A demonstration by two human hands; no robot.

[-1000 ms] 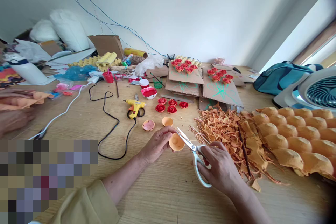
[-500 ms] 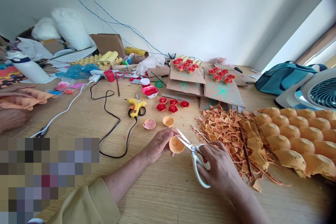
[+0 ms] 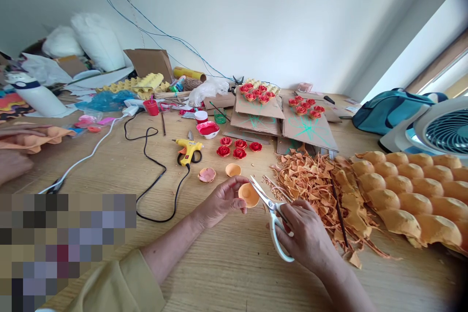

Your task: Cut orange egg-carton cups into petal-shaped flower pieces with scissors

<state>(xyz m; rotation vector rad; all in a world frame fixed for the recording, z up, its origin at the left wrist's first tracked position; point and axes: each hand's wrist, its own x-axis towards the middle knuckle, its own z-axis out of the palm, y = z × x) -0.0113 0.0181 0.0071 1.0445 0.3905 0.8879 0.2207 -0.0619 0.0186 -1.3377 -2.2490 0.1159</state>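
My left hand pinches a small orange egg-carton cup by its rim, just above the wooden table. My right hand grips white-handled scissors, whose blades meet the cup's right edge. A pile of orange carton scraps lies just right of the scissors. Two more trimmed cups, one plain orange and one pinkish, sit on the table beyond my left hand.
An orange egg tray fills the right side. A yellow glue gun with a black cord, red paper roses, a bowl of red paint and cardboard sheets lie further back. Another person's hand is at the far left.
The cup has turned a little in my left hand and the scissor blades have closed further onto its edge. My right hand has barely shifted.
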